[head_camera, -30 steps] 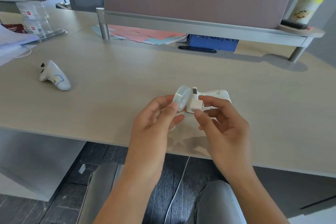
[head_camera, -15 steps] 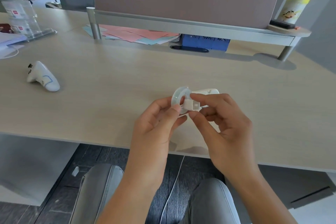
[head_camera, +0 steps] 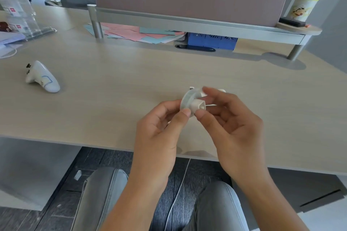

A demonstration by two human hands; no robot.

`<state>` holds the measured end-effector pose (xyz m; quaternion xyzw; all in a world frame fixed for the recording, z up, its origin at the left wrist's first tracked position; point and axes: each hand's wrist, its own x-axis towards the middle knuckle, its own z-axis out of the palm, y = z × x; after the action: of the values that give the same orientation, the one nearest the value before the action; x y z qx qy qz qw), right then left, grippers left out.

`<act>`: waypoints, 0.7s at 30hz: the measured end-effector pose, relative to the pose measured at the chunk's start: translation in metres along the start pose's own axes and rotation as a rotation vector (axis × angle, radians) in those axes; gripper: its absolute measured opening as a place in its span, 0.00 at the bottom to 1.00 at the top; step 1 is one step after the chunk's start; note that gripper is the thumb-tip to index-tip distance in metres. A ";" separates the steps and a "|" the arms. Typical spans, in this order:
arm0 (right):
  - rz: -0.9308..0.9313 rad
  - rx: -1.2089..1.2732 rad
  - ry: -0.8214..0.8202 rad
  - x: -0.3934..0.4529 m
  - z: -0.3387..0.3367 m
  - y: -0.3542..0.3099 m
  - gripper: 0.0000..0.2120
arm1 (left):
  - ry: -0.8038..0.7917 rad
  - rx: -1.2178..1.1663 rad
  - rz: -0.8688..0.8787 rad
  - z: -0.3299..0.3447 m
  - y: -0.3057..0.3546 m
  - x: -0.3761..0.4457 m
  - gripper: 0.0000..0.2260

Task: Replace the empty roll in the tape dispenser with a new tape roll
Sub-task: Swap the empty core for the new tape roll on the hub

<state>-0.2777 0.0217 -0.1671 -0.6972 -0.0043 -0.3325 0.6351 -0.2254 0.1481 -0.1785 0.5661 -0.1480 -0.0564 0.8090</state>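
Note:
A clear tape roll point(head_camera: 185, 99) is pinched between the thumb and fingers of my left hand point(head_camera: 161, 129), just above the desk's front part. My right hand point(head_camera: 231, 124) grips the small white tape dispenser point(head_camera: 201, 104), its fingers wrapped over the body and hiding most of it. The roll sits pressed against the dispenser's left side, where a short white hub sticks out. Whether the roll is seated on the hub I cannot tell.
A white handheld controller point(head_camera: 42, 77) lies on the wooden desk point(head_camera: 112, 88) at the left. Pink and blue papers point(head_camera: 135, 32) and a blue box point(head_camera: 212, 42) sit under a raised shelf point(head_camera: 206, 24) at the back. Clear plastic stands point(head_camera: 20, 17) occupy the far left.
Both hands have turned the dispenser and roll: the roll's flat face now tilts more toward me and my right fingers cover more of the dispenser body.

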 end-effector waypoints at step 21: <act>0.132 -0.039 0.004 0.011 0.000 -0.004 0.11 | 0.004 0.020 0.019 -0.002 0.007 0.007 0.06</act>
<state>-0.2708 0.0173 -0.1583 -0.7076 0.0495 -0.2912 0.6419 -0.2188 0.1505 -0.1715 0.5729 -0.1525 -0.0461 0.8040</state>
